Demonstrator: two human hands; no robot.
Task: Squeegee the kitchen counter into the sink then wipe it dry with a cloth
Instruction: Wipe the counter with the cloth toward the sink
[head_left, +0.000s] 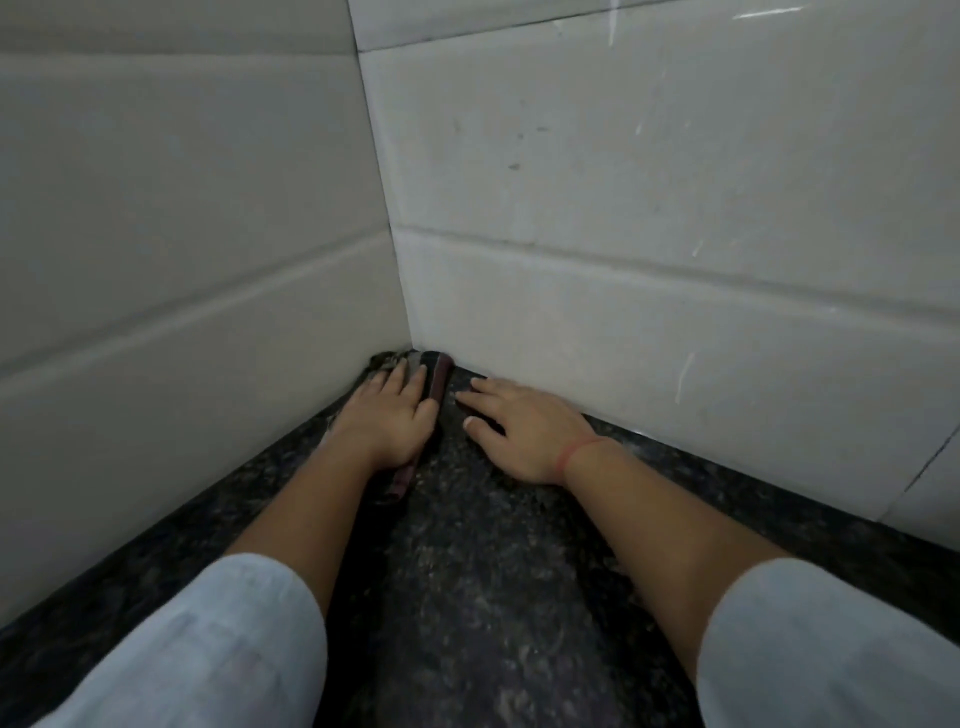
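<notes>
Currently I am pressing my left hand (387, 415) flat on the cloth (415, 415) in the counter (493, 545) corner, wiping dry; my right hand (519, 431) is resting spread, empty. Next, drawing the cloth toward me.

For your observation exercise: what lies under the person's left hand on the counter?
Under the left hand lies a cloth, dark with a maroon edge, pressed flat on the speckled counter in the tiled corner. Its middle is covered by the hand.
</notes>
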